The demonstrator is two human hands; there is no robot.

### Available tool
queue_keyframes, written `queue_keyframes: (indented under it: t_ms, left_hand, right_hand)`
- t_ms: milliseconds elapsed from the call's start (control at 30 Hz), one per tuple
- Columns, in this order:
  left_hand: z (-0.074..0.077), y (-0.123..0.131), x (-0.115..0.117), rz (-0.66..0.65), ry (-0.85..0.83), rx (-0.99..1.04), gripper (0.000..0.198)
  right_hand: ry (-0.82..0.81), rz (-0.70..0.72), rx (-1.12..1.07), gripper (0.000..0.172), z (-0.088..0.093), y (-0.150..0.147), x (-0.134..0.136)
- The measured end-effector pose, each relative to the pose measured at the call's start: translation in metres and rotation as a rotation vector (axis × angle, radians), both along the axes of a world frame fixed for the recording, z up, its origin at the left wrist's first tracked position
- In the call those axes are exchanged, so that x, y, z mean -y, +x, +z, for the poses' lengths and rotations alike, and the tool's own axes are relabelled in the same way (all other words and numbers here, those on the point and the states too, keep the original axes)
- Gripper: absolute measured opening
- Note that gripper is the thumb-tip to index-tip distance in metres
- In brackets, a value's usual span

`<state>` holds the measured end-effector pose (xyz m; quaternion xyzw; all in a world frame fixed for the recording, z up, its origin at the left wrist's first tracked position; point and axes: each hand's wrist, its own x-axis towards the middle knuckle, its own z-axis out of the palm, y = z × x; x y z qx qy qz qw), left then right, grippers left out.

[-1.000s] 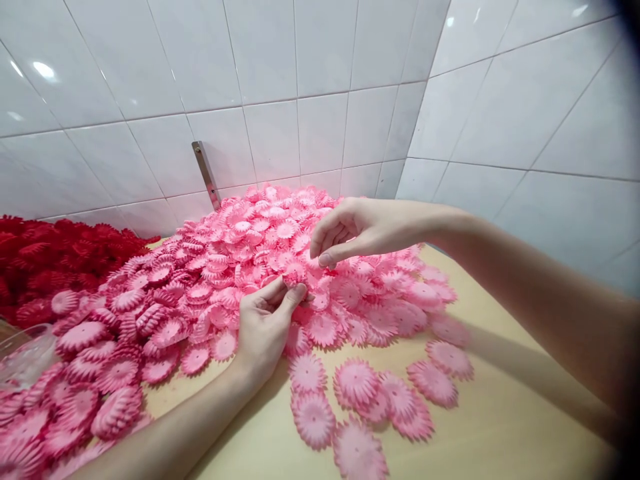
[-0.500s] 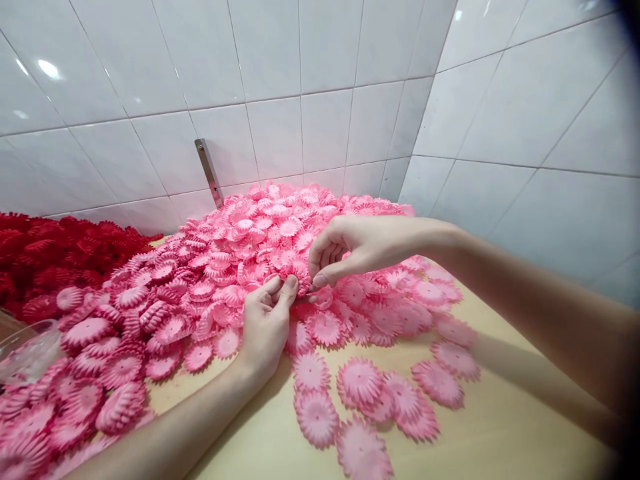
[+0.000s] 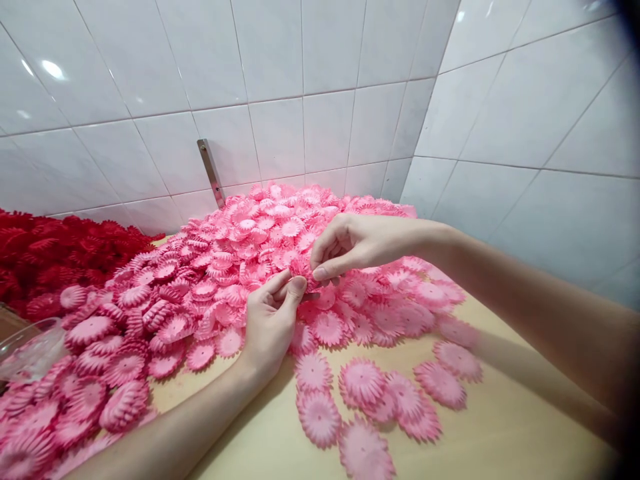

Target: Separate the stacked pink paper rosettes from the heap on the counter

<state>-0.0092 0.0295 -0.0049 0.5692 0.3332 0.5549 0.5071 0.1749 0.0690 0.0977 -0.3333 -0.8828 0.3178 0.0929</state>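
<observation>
A big heap of pink fringed flower discs (image 3: 240, 253) covers the pale wooden table (image 3: 500, 427), with loose ones spread toward me. My left hand (image 3: 270, 320) rests on the heap's near edge, thumb and forefinger pinched together on something small and thin. My right hand (image 3: 350, 243) reaches in from the right and pinches one pink disc (image 3: 300, 268) just above the left fingertips. The two hands almost touch.
A pile of red flower discs (image 3: 55, 253) lies at the far left. A clear plastic container (image 3: 27, 347) sits at the left edge. White tiled walls meet in a corner behind the heap, with a metal strip (image 3: 210, 172) on the wall.
My right hand came down from above the heap and closed on a pink disc beside my left fingertips. My left hand stayed almost in place.
</observation>
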Motion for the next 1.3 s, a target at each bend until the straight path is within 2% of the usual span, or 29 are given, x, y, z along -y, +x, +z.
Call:
queue_keyframes:
  t_ms: [300, 467, 667, 833, 1000, 1133, 1300]
  left_hand:
    - [0.002, 0.001, 0.003, 0.021, 0.043, -0.001, 0.031]
    - [0.003, 0.002, 0.004, -0.005, -0.007, 0.001, 0.021]
    - [0.001, 0.002, 0.003, 0.063, -0.029, 0.041, 0.026]
    - [0.000, 0.001, 0.001, 0.105, 0.002, 0.012, 0.023]
    - [0.002, 0.001, 0.004, 0.095, 0.056, -0.041, 0.021]
    - [0.002, 0.001, 0.004, 0.085, 0.051, -0.049, 0.020]
    - [0.002, 0.001, 0.004, 0.090, 0.025, -0.029, 0.021]
  right_hand:
    - [-0.006, -0.062, -0.050, 0.015, -0.001, 0.007, -0.006]
    - [-0.020, -0.092, -0.075, 0.014, -0.002, 0.010, -0.007]
    - [-0.017, -0.133, -0.093, 0.017, -0.005, 0.007, -0.009]
    - [-0.027, -0.085, -0.049, 0.018, -0.006, 0.005, -0.008]
    - [0.084, -0.073, 0.003, 0.032, -0.004, -0.003, 0.002]
    - [0.141, -0.067, 0.001, 0.036, -0.003, -0.007, 0.007]
    - [0.048, -0.053, -0.035, 0.034, -0.003, 0.000, 0.000]
